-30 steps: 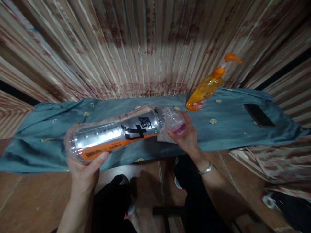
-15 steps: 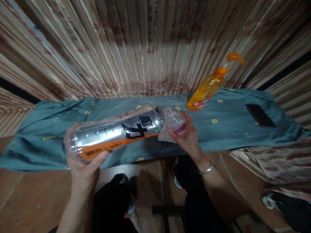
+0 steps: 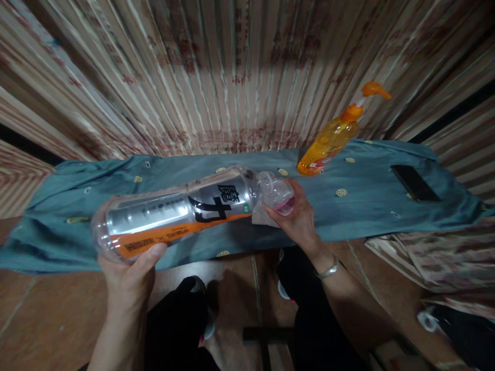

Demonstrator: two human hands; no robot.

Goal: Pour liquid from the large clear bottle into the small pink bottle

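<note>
Head: left hand (image 3: 129,278) fingers clamp the silver-labelled plastic bottle (image 3: 174,219), right hand (image 3: 299,219) fingers a small clear container (image 3: 278,191); best align the necks and tilt gently.

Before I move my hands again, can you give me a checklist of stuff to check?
1. Left hand holding the silver-and-orange-labelled plastic bottle near its base: ok.
2. Right hand holding the small clear container: ok.
3. Bottle's neck end sealed tightly against the container: cannot tell, the clear plastic blurs together.
4. Orange pump bottle standing upright, away from both hands: ok.
5. Black phone lying apart from both hands: ok.
</note>
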